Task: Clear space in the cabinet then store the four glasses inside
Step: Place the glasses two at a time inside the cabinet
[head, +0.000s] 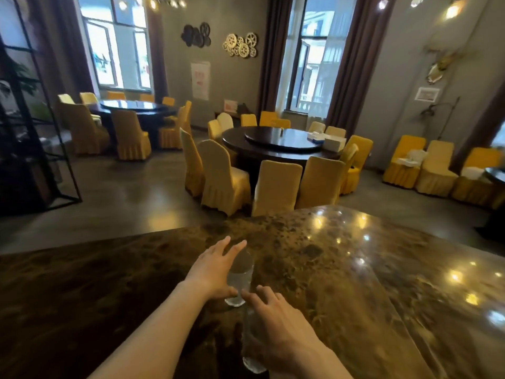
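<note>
The head view looks down across a dark, brown-mottled polished stone counter (pixel 341 269) whose glossy top throws back spots of ceiling light. Two clear, tall drinking glasses show on it, both blurred. The farther clear glass (pixel 240 277) stands just off the middle of the frame toward 6 o'clock, its long axis upright but leaning away in the wide lens, mouth toward 12 o'clock and base toward 6. The left hand (pixel 211 272) lies right against it on the 9 o'clock side, fingers (pixel 232 248) spread wide and reaching past the rim, thumb near the base; I judge it is about to close round the glass, not yet gripping.

The nearer clear glass (pixel 252 351) sits at 6 o'clock from the first, close to the frame's bottom edge, axis also running 12 to 6. The right hand (pixel 276 324) covers its 3 o'clock side with fingers loosely splayed; whether they press the glass I cannot tell.

So each hand has its own glass: left for the far one, right for the near one, each closing inward across the glass's width. No cabinet shows here, and only two of the four glasses are visible.

Beyond the counter, toward 12 o'clock, stands a round dark dining table (pixel 281 143) ringed by yellow-covered chairs (pixel 221 179).
</note>
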`<state>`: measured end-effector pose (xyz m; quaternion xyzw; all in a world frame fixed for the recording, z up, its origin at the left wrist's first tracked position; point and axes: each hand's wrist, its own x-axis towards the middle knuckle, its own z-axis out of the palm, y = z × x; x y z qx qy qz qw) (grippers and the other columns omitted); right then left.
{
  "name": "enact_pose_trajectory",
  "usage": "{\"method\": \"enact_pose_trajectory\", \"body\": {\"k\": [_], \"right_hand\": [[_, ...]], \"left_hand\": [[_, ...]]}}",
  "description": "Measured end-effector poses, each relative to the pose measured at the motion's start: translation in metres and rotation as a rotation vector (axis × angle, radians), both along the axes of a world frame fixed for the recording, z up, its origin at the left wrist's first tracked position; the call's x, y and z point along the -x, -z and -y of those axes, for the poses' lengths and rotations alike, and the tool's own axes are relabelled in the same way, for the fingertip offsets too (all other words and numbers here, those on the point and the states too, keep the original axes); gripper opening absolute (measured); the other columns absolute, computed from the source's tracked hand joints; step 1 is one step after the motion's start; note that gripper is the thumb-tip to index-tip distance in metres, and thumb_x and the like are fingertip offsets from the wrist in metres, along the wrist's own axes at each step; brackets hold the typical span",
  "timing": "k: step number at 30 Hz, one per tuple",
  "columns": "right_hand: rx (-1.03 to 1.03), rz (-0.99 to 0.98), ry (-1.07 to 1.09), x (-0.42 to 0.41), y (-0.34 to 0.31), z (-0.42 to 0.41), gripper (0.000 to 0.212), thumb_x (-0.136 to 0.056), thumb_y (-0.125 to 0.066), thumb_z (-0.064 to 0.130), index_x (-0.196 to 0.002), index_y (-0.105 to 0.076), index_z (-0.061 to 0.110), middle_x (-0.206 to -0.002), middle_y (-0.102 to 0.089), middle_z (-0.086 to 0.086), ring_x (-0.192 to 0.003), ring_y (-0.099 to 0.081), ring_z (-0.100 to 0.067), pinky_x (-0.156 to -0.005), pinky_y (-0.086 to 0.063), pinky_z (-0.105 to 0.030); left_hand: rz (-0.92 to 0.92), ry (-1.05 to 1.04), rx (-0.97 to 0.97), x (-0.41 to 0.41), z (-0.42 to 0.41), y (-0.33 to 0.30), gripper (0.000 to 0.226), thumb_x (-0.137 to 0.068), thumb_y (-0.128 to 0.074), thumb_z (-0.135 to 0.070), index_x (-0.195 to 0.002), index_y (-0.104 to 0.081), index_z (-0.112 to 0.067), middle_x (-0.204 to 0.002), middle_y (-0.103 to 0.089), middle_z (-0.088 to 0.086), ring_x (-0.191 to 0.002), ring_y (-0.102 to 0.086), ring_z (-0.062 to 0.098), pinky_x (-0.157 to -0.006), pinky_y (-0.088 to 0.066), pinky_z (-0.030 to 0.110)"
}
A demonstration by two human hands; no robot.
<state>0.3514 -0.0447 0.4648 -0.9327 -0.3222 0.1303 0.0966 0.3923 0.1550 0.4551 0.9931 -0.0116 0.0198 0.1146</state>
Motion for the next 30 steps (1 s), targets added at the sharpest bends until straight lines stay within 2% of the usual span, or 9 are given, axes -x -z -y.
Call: {"method": "enact_pose_trajectory", "body": {"k": [4,6,9,13,16,19,23,30], "right_hand": [[0.039,-0.022,-0.016,-0.002,-0.001,0.002,0.091,-0.082,-0.075,0.036,-0.152,-0.017,0.047,-0.149,-0.033,0.0,-0.134,-0.037,-0.026,-0.101,-0.046,-0.041],[0.042,-0.036,-0.028,-0.004,-0.003,0.002,0.094,-0.079,-0.079,0.035,-0.152,-0.02,0.045,-0.146,-0.035,0.001,-0.131,-0.038,-0.026,-0.101,-0.045,-0.041],[0.061,-0.052,-0.055,-0.007,-0.005,0.001,0.099,-0.076,-0.083,0.033,-0.153,-0.021,0.042,-0.143,-0.038,0.0,-0.128,-0.04,-0.026,-0.101,-0.044,-0.041],[0.061,-0.006,-0.095,-0.005,-0.006,0.006,0.095,-0.073,-0.084,0.032,-0.15,-0.029,0.037,-0.131,-0.044,0.0,-0.117,-0.046,-0.025,-0.094,-0.046,-0.038],[0.042,0.056,-0.123,0.001,-0.006,0.012,0.084,-0.073,-0.084,0.033,-0.144,-0.038,0.033,-0.127,-0.047,0.0,-0.115,-0.049,-0.026,-0.09,-0.046,-0.038],[0.031,0.097,-0.171,0.009,-0.009,0.025,0.083,-0.072,-0.085,0.035,-0.142,-0.041,0.032,-0.129,-0.047,0.0,-0.115,-0.05,-0.026,-0.091,-0.046,-0.039],[-0.026,0.16,-0.255,0.025,-0.017,0.048,0.077,-0.067,-0.087,0.036,-0.132,-0.046,0.026,-0.122,-0.05,-0.002,-0.111,-0.056,-0.029,-0.085,-0.049,-0.041],[-0.112,0.195,-0.405,0.061,-0.02,0.094,0.083,-0.064,-0.088,0.042,-0.135,-0.048,0.025,-0.118,-0.054,-0.001,-0.105,-0.06,-0.028,-0.08,-0.051,-0.038]], "left_hand": [[-0.057,0.09,0.011,-0.026,0.007,0.013,0.114,-0.07,-0.084,-0.041,-0.148,-0.001,-0.055,-0.164,-0.006,0.0,-0.148,-0.015,0.028,-0.114,-0.028,0.049],[-0.056,0.095,0.038,-0.03,0.01,0.02,0.107,-0.072,-0.084,-0.037,-0.147,-0.01,-0.054,-0.162,-0.012,-0.002,-0.146,-0.019,0.027,-0.112,-0.034,0.047],[-0.005,0.079,0.093,-0.028,0.01,0.024,0.093,-0.07,-0.085,-0.033,-0.141,-0.027,-0.051,-0.149,-0.029,-0.007,-0.134,-0.034,0.022,-0.104,-0.045,0.041],[0.041,0.024,0.094,-0.01,0.014,0.018,0.085,-0.067,-0.087,-0.035,-0.134,-0.035,-0.047,-0.135,-0.038,-0.008,-0.124,-0.041,0.018,-0.097,-0.049,0.036],[0.062,-0.026,0.07,0.017,0.017,0.007,0.083,-0.066,-0.088,-0.035,-0.131,-0.038,-0.046,-0.131,-0.039,-0.008,-0.12,-0.042,0.017,-0.094,-0.05,0.035],[0.087,-0.109,0.07,0.054,0.021,-0.013,0.083,-0.064,-0.089,-0.035,-0.129,-0.039,-0.046,-0.129,-0.04,-0.008,-0.119,-0.043,0.018,-0.094,-0.05,0.038],[0.128,-0.234,0.018,0.11,0.038,-0.044,0.084,-0.061,-0.09,-0.038,-0.129,-0.041,-0.047,-0.125,-0.042,-0.01,-0.117,-0.046,0.016,-0.095,-0.049,0.038],[0.129,-0.404,0.019,0.212,0.093,-0.068,0.083,-0.06,-0.091,-0.039,-0.126,-0.043,-0.049,-0.125,-0.044,-0.012,-0.113,-0.051,0.017,-0.092,-0.051,0.038]]}}
